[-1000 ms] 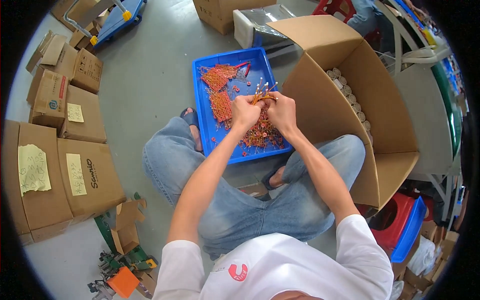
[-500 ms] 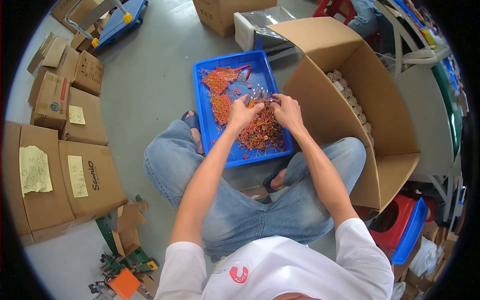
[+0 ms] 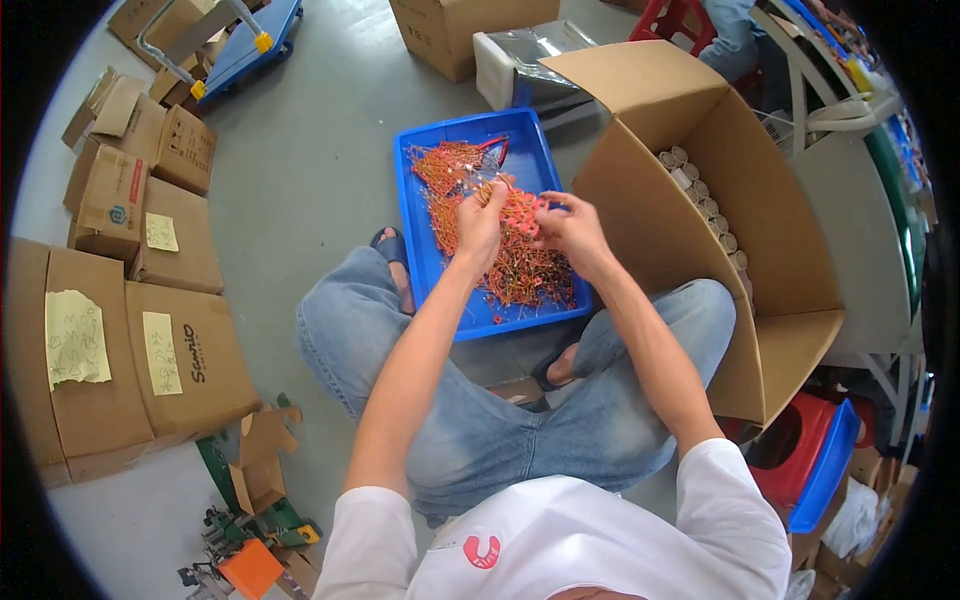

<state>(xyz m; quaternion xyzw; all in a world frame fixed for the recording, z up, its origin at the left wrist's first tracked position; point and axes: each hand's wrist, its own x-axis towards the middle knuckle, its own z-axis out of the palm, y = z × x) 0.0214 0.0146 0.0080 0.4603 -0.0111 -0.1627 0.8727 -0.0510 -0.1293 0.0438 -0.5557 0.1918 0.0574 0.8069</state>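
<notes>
Head: hands grip orange wires

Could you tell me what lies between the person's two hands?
In the head view, a red bunch of wires sits between the left hand and right hand, above the blue tray.

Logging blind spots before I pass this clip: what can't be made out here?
Head view only:
- Bundle of orange wired parts: how the left hand and right hand grip it is hidden by their fingers.
- Single pieces in the blue tray: too small and tangled to tell apart.
- Open cardboard box: its wall hides all but a row of cylinder tops.
</notes>
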